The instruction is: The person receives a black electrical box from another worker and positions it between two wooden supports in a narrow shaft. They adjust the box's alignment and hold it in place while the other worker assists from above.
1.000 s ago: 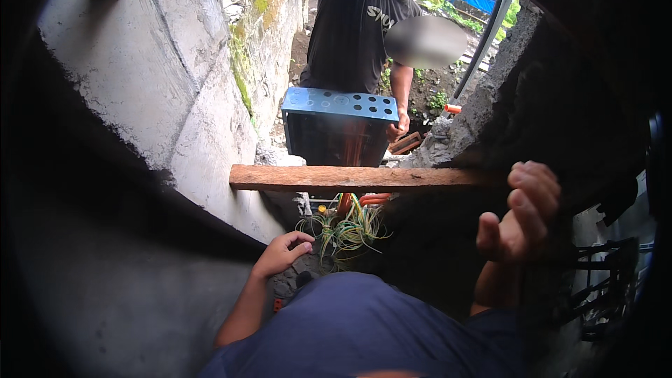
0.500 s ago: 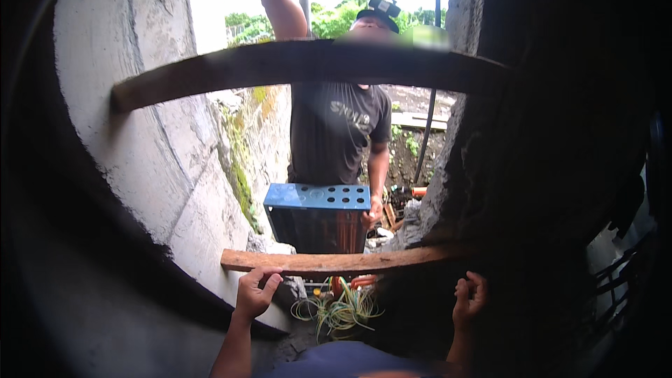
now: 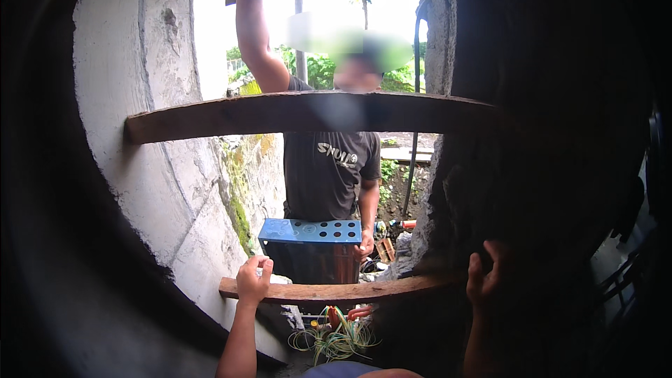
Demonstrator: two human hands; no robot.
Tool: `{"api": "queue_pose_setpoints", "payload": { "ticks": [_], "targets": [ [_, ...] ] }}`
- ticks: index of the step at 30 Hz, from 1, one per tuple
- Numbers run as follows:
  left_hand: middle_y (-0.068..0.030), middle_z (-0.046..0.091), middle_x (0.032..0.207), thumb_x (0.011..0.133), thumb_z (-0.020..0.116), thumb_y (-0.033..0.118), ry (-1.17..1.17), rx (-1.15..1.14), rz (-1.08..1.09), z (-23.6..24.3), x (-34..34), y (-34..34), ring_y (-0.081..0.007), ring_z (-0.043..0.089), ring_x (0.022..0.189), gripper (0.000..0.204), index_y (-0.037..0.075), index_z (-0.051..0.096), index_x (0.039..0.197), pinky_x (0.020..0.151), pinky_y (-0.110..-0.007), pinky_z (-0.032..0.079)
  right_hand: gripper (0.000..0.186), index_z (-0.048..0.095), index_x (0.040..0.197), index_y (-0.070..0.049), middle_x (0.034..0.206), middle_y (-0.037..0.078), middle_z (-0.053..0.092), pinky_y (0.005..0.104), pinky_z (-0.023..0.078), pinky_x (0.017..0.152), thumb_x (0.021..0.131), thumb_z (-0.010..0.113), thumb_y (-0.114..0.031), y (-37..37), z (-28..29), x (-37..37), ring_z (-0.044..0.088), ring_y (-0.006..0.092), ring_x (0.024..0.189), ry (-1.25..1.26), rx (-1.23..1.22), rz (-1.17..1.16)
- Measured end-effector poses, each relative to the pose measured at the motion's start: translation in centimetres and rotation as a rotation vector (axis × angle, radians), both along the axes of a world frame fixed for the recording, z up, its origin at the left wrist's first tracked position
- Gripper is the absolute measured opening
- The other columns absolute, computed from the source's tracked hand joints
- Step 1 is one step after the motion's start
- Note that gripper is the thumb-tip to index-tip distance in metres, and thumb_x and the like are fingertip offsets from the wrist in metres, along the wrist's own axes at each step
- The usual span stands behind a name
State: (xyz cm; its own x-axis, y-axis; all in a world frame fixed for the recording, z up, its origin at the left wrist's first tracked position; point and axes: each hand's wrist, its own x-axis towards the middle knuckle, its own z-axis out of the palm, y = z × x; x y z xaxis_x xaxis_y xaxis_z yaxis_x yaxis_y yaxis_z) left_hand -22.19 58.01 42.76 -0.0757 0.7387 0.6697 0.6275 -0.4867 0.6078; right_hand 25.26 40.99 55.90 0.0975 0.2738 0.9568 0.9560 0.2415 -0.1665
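The near, rough brown wooden plank (image 3: 329,290) was gripped at its left end by the left hand (image 3: 253,281); the right hand (image 3: 488,274) was held open, fingers spread, beside its right end.

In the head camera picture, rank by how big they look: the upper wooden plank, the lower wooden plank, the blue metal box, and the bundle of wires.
1. upper wooden plank, longest and thickest, though it sits nearer the camera, so its true size is unsure.
2. lower wooden plank, touched by the left hand.
3. blue metal box.
4. bundle of wires.
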Motion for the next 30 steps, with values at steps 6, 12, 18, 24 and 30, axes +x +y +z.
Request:
{"api": "queue_pose_setpoints", "payload": {
  "ticks": [6,12,18,24,30],
  "targets": [
    [-0.0139,0.073,0.084,0.095,0.067,0.028,-0.028,-0.138,0.009,-0.5,-0.5,0.2,-0.0297,0.072,0.08,0.024,0.004,0.071,0.093,0.076,-0.042,0.055,0.059,0.046,0.141,0.004,0.144,0.024,0.05,0.0491,0.039,0.114,0.1,0.062,-0.036,8.2,13.0,6.4,0.048,0.0398,0.134,-0.088,0.303,-0.149],
    [-0.0142,0.075,0.089,0.096,0.068,0.026,-0.105,-0.289,-0.096,-0.1,-0.5,0.7,-0.0253,0.073,0.084,0.025,0.002,0.071,0.101,0.077,-0.038,0.056,0.08,0.041,0.147,0.006,0.147,0.03,0.043,0.0538,0.03,0.116,0.098,0.06,-0.055,13.5,15.4,7.3,0.042,0.046,0.137,-0.218,0.559,-0.198],
    [-0.0136,0.075,0.091,0.096,0.069,0.026,0.035,-0.284,-0.42,7.9,5.4,1.1,-0.0244,0.073,0.088,0.029,0.002,0.069,0.112,0.083,-0.037,0.055,0.071,0.041,0.145,0.008,0.144,0.031,0.045,0.0566,0.032,0.115,0.1,0.061,-0.043,12.0,15.6,7.0,0.044,0.0487,0.134,-0.3,0.49,-0.396],
    [-0.0144,0.073,0.114,0.098,0.068,0.024,0.152,0.02,-0.757,19.0,15.6,4.1,-0.0228,0.069,0.108,0.045,0.006,0.057,0.138,0.094,-0.037,0.052,0.064,0.04,0.147,0.005,0.149,0.03,0.04,0.0574,0.03,0.116,0.101,0.059,-0.034,11.5,16.5,6.9,0.04,0.0487,0.138,-0.371,0.545,-0.247],
    [-0.0169,0.072,0.113,0.098,0.065,0.022,0.0,0.094,-0.898,26.5,22.6,6.9,-0.027,0.07,0.103,0.045,0.005,0.056,0.138,0.091,-0.041,0.053,0.062,0.039,0.148,0.004,0.155,0.029,0.036,0.0576,0.027,0.119,0.1,0.059,-0.029,12.0,16.2,6.8,0.033,0.0486,0.145,-0.297,0.552,-0.33]
  ]
}}
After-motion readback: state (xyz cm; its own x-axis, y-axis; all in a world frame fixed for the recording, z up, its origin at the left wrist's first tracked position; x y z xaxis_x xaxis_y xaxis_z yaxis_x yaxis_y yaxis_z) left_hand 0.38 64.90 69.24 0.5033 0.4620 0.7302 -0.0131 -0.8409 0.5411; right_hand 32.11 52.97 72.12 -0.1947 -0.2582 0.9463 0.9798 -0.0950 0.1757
